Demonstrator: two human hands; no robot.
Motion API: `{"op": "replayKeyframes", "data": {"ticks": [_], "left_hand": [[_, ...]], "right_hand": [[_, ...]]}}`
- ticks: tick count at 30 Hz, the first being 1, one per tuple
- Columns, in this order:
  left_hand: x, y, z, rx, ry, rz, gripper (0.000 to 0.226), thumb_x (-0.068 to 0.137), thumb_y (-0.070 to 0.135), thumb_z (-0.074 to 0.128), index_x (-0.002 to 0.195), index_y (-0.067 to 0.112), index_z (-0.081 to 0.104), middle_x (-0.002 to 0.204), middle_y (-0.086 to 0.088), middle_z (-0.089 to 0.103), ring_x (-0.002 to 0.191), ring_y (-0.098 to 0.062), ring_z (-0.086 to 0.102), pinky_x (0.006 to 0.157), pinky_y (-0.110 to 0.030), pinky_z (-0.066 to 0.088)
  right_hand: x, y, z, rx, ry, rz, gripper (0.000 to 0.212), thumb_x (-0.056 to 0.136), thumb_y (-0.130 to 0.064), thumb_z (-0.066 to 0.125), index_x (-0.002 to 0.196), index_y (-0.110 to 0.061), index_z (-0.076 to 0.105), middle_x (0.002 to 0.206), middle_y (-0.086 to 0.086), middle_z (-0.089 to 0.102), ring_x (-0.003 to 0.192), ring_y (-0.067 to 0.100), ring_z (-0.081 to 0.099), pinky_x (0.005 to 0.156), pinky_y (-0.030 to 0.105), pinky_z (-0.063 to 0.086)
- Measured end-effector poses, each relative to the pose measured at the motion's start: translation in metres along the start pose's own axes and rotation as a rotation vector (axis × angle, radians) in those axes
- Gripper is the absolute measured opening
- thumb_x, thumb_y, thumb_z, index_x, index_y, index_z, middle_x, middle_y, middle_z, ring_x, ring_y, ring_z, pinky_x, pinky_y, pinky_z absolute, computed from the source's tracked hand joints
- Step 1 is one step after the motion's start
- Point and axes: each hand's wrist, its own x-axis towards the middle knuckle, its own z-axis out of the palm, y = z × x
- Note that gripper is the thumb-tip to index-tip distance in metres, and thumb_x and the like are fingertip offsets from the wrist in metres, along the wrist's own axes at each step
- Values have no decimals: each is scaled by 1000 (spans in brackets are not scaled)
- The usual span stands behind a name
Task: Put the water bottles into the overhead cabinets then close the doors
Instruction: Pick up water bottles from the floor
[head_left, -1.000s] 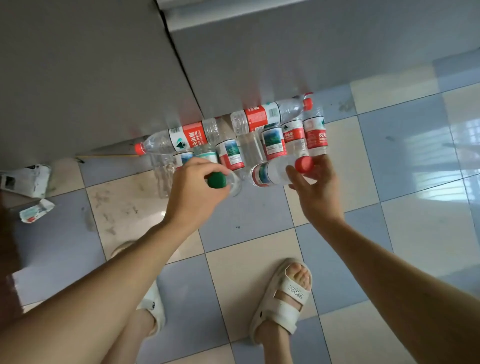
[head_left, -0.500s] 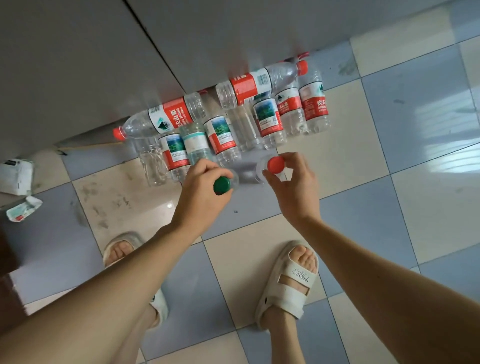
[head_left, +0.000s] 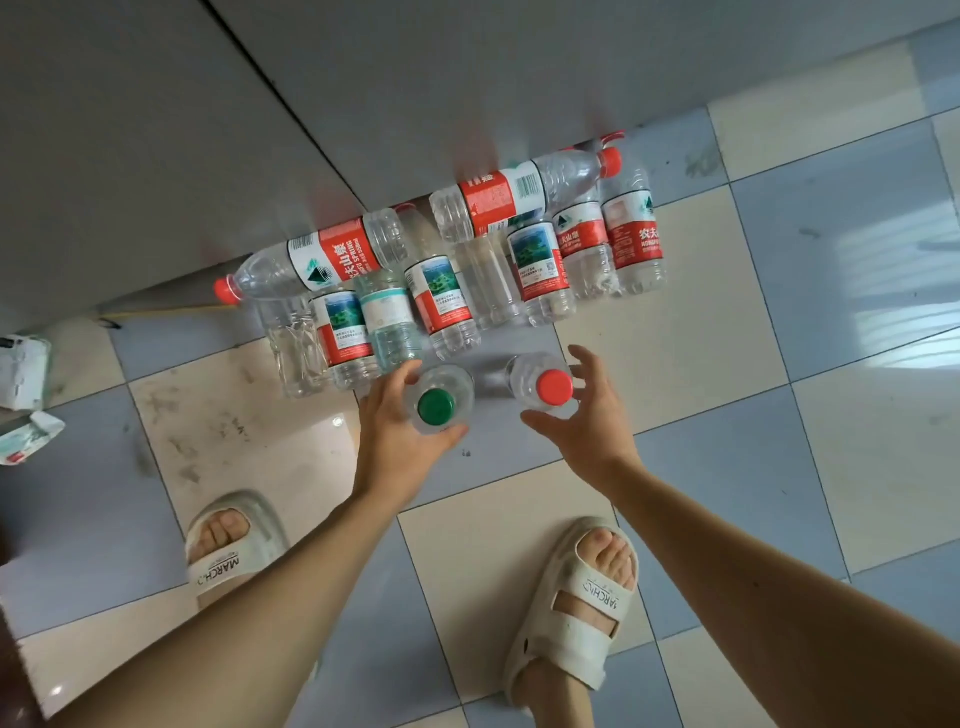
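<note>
You are at the picking-up step: your left hand (head_left: 400, 436) curls round the green-cap bottle (head_left: 439, 402) on the floor, your right hand (head_left: 582, 415) spreads wide beside the red-cap bottle (head_left: 545, 384), so grab it next and lift both.

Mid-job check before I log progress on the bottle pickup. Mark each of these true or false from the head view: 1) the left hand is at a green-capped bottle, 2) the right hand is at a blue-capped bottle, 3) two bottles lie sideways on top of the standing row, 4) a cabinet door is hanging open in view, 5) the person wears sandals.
1) True. The left hand curls its fingers round the green-capped bottle.
2) False. The bottle at the right hand is the red-capped bottle, and the fingers are spread around it, not clamped.
3) True. Two large bottles, and, lie sideways across the row.
4) False. Only closed grey panels show.
5) True. Pale sandals.
</note>
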Motion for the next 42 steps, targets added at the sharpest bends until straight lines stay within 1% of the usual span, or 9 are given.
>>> {"op": "replayKeyframes", "data": {"ticks": [5, 10, 13, 17, 21, 27, 34, 38, 42], "left_hand": [[13, -18, 24, -117, 22, 97, 81, 63, 22, 94, 127, 47, 51, 119, 49, 42, 119, -8, 49, 98, -28, 43], [21, -20, 25, -179, 19, 131, 62, 60, 36, 86, 113, 47, 58, 116, 27, 60, 111, 5, 55, 94, -16, 43], [21, -16, 24, -185, 10, 38, 66, 63, 21, 94, 108, 54, 58, 110, 24, 64, 101, 6, 59, 88, -9, 42], [15, 5, 13, -229, -32, -45, 56, 65, 22, 94, 114, 22, 66, 110, 6, 72, 104, -14, 66, 91, -30, 54], [-2, 43, -10, -252, -82, -54, 57, 66, 26, 95, 115, 20, 67, 109, 5, 73, 104, -16, 68, 93, -38, 56], [-29, 115, -68, -237, -128, 10, 67, 65, 31, 95, 124, 23, 63, 116, 6, 70, 109, -15, 64, 94, -37, 55], [-66, 203, -153, -231, 7, 54, 64, 62, 42, 96, 116, 33, 64, 111, 16, 70, 103, -6, 65, 88, -28, 55], [-100, 262, -205, -246, 17, 56, 56, 62, 40, 96, 108, 32, 66, 105, 16, 71, 97, -3, 66, 84, -30, 56], [-144, 323, -258, -241, 26, 94, 62, 64, 48, 92, 115, 25, 65, 112, 11, 70, 105, -9, 64, 85, -26, 54]], "right_hand": [[28, 13, 16, 107, -56, -23, 97, 70, -7, 90, 152, -27, 41, 141, 4, 56, 128, 20, 54, 111, 40, 43], [29, 21, 28, 216, 22, -61, 64, 69, -7, 90, 119, -35, 59, 107, -16, 67, 94, -8, 62, 82, 15, 49], [23, 18, 27, 253, 21, -39, 57, 72, -12, 90, 121, -25, 63, 108, -8, 71, 94, 1, 64, 78, 14, 46], [7, 1, 15, 263, 0, -53, 59, 74, -18, 89, 125, -26, 61, 110, -12, 70, 100, 1, 63, 76, 7, 45], [-20, -31, -8, 272, 3, -86, 58, 75, -18, 89, 124, -28, 61, 109, -16, 70, 99, -8, 62, 74, 0, 44], [-76, -93, -52, 334, 23, -122, 58, 76, -23, 89, 127, -24, 62, 114, -11, 72, 106, 7, 66, 88, 20, 50], [-144, -178, -111, 345, 97, -181, 58, 76, -30, 88, 127, -28, 61, 113, -19, 69, 102, -4, 63, 83, 12, 46], [-188, -236, -147, 361, 98, -217, 58, 75, -30, 88, 127, -26, 62, 113, -14, 70, 104, 3, 64, 84, 18, 49], [-242, -296, -180, 363, 87, -266, 52, 75, -31, 89, 119, -35, 61, 101, -31, 69, 99, -9, 63, 71, 5, 50]]}}
